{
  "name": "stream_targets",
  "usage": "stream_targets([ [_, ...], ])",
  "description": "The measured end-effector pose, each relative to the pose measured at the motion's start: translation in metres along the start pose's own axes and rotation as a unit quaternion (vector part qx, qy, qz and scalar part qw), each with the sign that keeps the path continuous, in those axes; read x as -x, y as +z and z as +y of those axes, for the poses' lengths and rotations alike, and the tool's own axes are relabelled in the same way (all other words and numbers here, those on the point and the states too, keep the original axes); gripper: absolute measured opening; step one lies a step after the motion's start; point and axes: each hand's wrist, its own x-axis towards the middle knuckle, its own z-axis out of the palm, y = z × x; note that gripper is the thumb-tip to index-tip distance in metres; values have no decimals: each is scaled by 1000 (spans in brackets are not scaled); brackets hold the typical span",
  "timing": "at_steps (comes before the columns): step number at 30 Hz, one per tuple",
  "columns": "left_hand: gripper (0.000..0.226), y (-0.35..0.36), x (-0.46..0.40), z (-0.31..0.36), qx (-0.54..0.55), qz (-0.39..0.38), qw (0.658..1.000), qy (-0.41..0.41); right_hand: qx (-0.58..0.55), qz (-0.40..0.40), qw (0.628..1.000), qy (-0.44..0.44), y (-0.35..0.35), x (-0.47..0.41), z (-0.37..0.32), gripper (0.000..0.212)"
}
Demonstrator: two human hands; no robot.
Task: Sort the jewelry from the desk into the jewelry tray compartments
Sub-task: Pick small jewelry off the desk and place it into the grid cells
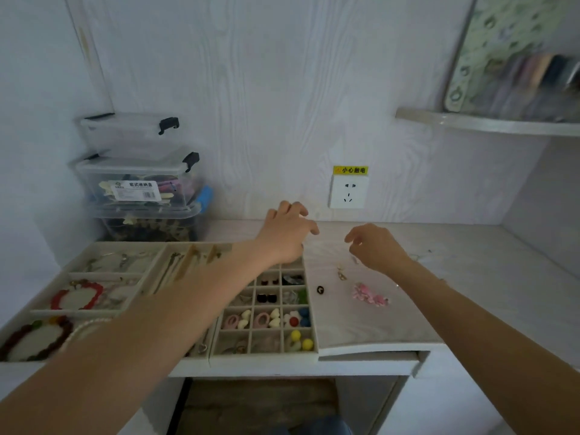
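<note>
Two hands over the table [470,277]. Left hand [287,233] reaches across the far right corner of the jewelry tray [266,356], fingers loosely curled; whether it holds anything cannot be told. Right hand [376,249] hovers above the table, thumb and forefinger drawn together; any pinched item is too small to see. Loose on the table right of the tray: one dark ring [320,289], one pink piece [370,296], one small gold piece [341,274]. Tray holds two bead bracelets, red [77,297] and dark [37,337]. Three stacked clear boxes [141,183] stand behind.
</note>
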Motion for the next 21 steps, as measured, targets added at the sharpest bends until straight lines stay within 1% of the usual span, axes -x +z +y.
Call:
stream_targets([
  [2,57,6,-19,17,15,-11,1000,19,-8,16,1000,26,-6,-6,24,31],
  [5,52,20,-48,40,31,-30,999,33,-5,26,999,37,-12,-20,55,37],
  [8,43,39,-77,59,59,-29,998,7,21,19,999,25,-13,-37,80,40],
  [13,36,65,-115,76,94,-37,995,-26,70,-8,997,-8,-4,-72,101,40],
  [15,34,71,-126,82,95,-41,994,-20,84,-14,996,-8,1,-83,102,36],
  [19,31,83,-137,91,73,-35,997,-10,80,-8,997,-7,9,-101,107,15],
  [21,31,85,-140,91,71,-33,997,-13,71,-2,997,-3,10,-104,108,13],
])
